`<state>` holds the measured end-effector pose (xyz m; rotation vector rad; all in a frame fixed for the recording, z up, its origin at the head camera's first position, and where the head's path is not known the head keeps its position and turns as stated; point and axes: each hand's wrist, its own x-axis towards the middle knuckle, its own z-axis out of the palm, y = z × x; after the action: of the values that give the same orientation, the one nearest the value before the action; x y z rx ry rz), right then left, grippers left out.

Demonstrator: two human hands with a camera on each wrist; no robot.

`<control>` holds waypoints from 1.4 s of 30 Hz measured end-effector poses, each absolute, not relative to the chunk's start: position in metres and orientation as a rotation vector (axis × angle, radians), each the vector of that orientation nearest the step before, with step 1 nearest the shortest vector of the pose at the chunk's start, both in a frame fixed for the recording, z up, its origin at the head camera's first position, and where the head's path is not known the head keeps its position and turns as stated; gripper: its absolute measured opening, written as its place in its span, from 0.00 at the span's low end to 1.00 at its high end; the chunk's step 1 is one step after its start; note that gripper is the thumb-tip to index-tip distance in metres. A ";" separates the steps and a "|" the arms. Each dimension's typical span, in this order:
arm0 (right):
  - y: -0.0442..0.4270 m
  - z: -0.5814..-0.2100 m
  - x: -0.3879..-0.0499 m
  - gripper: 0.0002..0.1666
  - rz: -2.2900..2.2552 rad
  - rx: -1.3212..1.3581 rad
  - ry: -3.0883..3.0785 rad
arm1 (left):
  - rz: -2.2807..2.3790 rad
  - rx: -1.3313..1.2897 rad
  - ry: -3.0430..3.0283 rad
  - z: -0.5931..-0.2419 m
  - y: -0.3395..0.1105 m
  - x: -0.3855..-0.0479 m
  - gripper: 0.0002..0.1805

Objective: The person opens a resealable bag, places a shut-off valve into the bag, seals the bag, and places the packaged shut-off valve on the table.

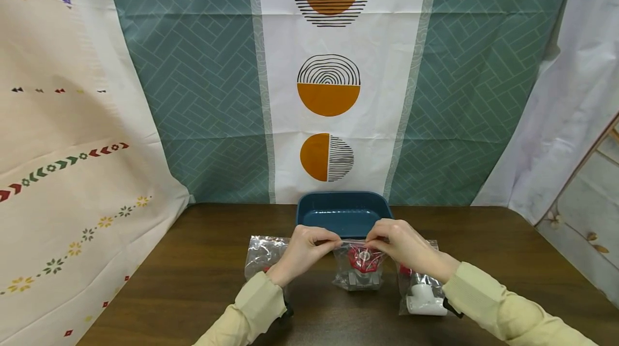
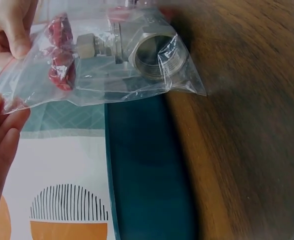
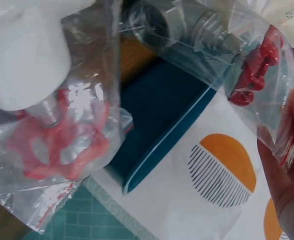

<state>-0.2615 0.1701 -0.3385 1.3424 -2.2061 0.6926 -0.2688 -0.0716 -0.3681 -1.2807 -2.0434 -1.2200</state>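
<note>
Between my hands hangs a clear zip bag [image 1: 340,277] with a red-wheeled metal gate valve [image 1: 365,260] inside. My left hand [image 1: 309,249] pinches the left end of the bag's top edge, and my right hand [image 1: 403,246] pinches the right end. In the left wrist view the valve's threaded metal opening [image 2: 159,55] and red handwheel [image 2: 62,52] show through the plastic. The right wrist view also shows the bagged valve's red wheel [image 3: 257,67], near my right fingers. The bag's red zip line runs between the fingers.
A dark blue tray [image 1: 344,199] stands behind the bag at the table's back. Right of it lies another bag with a white plastic valve [image 1: 425,303] and red wheel, partly under my right arm. A further clear bag [image 1: 263,252] lies left, partly hidden by my left hand.
</note>
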 end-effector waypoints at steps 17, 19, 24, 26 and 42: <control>0.180 -0.344 -0.261 0.09 0.761 1.296 -2.264 | -1.260 -1.282 -2.030 -0.338 -0.068 -0.240 0.04; 0.178 -0.345 -0.261 0.10 0.726 1.291 -2.242 | -1.268 -1.283 -2.026 -0.339 -0.068 -0.239 0.05; 0.176 -0.347 -0.261 0.14 0.636 1.292 -2.173 | -1.266 -1.278 -2.019 -0.342 -0.068 -0.240 0.07; 0.175 -0.347 -0.261 0.14 0.618 1.292 -2.156 | -1.258 -1.276 -2.016 -0.342 -0.067 -0.240 0.06; 0.190 -0.352 -0.261 0.12 0.853 1.338 -2.210 | -1.274 -1.260 -2.018 -0.343 -0.068 -0.239 0.06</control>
<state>-0.2608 0.1904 -0.3515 1.3380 -2.2100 0.8534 -0.2394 -0.0680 -0.3425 -1.2603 -2.0179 -1.2741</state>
